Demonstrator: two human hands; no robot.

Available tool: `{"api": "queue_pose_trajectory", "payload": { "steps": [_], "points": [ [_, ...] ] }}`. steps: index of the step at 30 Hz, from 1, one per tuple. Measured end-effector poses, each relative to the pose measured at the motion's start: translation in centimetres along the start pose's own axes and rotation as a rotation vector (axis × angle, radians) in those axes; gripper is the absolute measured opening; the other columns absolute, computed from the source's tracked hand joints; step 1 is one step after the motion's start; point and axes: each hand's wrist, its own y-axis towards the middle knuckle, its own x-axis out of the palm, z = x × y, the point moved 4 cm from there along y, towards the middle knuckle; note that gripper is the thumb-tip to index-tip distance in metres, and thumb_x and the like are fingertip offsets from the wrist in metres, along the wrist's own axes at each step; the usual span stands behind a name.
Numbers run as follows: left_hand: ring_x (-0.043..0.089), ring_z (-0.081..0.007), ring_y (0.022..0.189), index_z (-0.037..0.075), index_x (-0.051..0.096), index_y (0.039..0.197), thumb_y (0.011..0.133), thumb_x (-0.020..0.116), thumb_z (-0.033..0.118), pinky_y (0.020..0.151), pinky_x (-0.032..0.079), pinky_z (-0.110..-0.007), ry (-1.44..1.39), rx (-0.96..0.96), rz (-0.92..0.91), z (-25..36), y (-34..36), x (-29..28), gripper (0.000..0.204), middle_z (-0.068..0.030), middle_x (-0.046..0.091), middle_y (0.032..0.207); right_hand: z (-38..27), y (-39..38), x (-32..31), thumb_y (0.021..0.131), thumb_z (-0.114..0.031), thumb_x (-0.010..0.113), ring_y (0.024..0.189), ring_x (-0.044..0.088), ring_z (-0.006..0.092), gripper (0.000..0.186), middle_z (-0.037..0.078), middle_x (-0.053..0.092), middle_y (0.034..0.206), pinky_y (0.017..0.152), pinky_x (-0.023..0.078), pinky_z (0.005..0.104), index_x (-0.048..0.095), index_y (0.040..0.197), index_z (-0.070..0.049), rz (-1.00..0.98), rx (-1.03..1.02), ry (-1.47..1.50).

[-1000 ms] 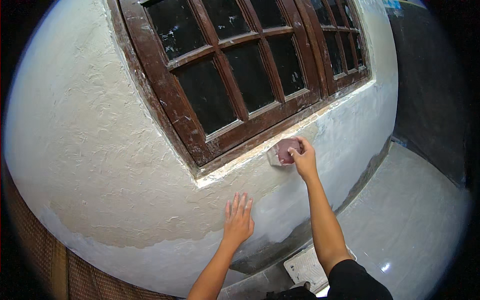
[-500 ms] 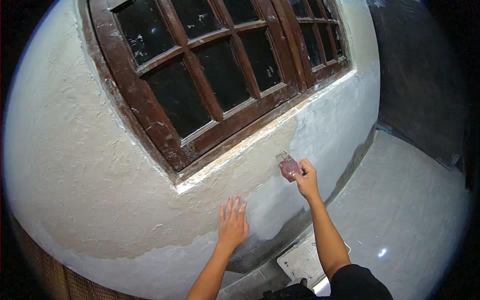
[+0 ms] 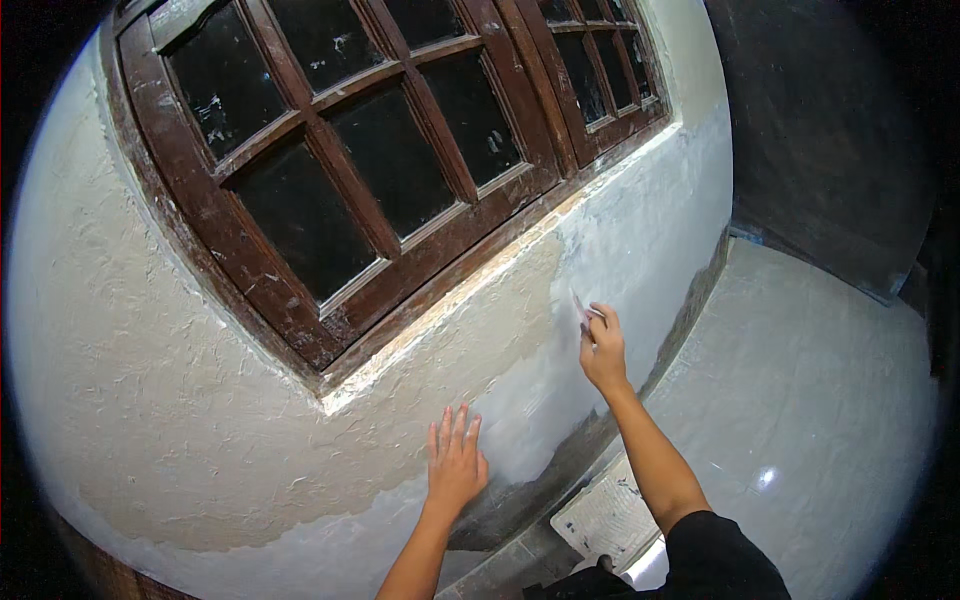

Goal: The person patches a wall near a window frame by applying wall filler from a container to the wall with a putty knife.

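In my right hand (image 3: 604, 348) is a small reddish putty scraper (image 3: 580, 308), its thin edge turned toward me and its tip at or close to the wall. It is by the border between the beige textured coat and the smoother pale grey-white coat. My left hand (image 3: 456, 462) lies open with fingers spread against the wall (image 3: 290, 470), lower and to the left. Whether the scraper carries any filler cannot be seen from this angle.
Above my hands is a brown wooden window (image 3: 440, 230) with dark panes and a rough white lower edge. A white, smeared tray (image 3: 605, 512) lies on the floor below. The grey floor (image 3: 800, 400) stretches right, toward a dark panel (image 3: 820, 140).
My right hand has turned the scraper from flat-facing to edge-on and shifted it slightly. My left hand stays spread at the wall. The whole view has swung a little to the right.
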Motion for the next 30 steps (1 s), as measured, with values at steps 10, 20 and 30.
{"api": "queue_pose_trajectory", "payload": {
  "steps": [10, 20, 30],
  "points": [
    [0.025, -0.0405, 0.142, 0.004, 0.047, 0.135, 0.076, 0.061, 0.014, 0.114, 0.018, -0.058, -0.038, 0.060, -0.013, -0.2, 0.4, 1.1, 0.061, -0.0189, 0.034, 0.151, 4.0, 0.5, 4.4, 0.073, 0.002, 0.059, 0.103, 0.052, 0.0394, 0.011, 0.015, 0.050, 0.093, 0.088, 0.052, 0.0423, 0.052, 0.078, -0.005, -0.171, -0.407, -0.387],
    [0.026, -0.0407, 0.141, 0.004, 0.048, 0.134, 0.077, 0.062, 0.014, 0.114, 0.018, -0.058, -0.103, 0.044, -0.076, -0.4, 0.3, 2.5, 0.059, -0.0199, 0.035, 0.149, 7.0, 0.0, 6.9, 0.072, 0.001, 0.060, 0.104, 0.048, 0.0429, 0.013, 0.014, 0.051, 0.091, 0.101, 0.042, 0.0545, 0.055, 0.081, -0.006, -0.242, -0.439, -0.389],
    [0.028, -0.0397, 0.141, 0.005, 0.048, 0.134, 0.077, 0.061, 0.014, 0.113, 0.021, -0.057, -0.094, 0.075, -0.083, 1.0, 1.3, 3.0, 0.059, -0.0183, 0.036, 0.150, 8.0, -1.8, 6.3, 0.077, -0.005, 0.055, 0.105, 0.047, 0.0405, 0.010, 0.012, 0.048, 0.092, 0.106, 0.039, 0.0574, 0.055, 0.087, -0.007, -0.307, -0.425, -0.429]
  ]
}}
